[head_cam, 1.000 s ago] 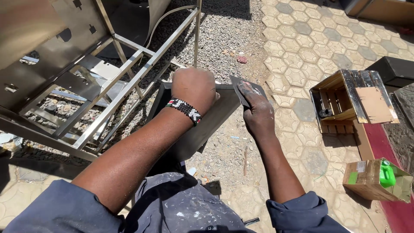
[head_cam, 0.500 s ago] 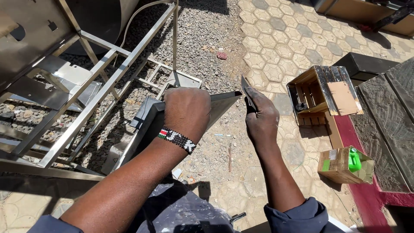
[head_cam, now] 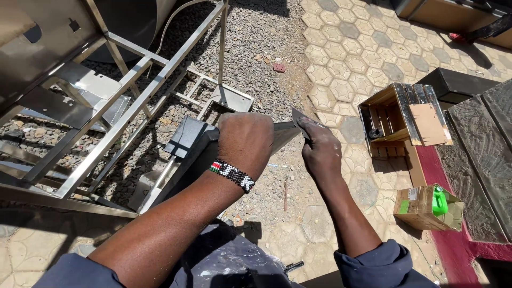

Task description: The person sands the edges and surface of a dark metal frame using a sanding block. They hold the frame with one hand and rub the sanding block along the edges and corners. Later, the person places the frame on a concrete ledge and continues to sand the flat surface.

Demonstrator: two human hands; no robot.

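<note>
The sheet-metal piece (head_cam: 277,136) rests under the left hand (head_cam: 245,141), which presses flat on it, fingers closed over its top. Just right of the piece, the right hand (head_cam: 320,152) pinches a grey abrasive scrap (head_cam: 300,118) against its corner; steady, even pressure along the edge seems wise. Beyond the piece stands a steel frame (head_cam: 133,101); further right, a wooden crate (head_cam: 402,120).

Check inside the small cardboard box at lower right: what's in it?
A green plastic bottle stands in the open cardboard box. Anything lower in the box is hidden by its walls.
</note>
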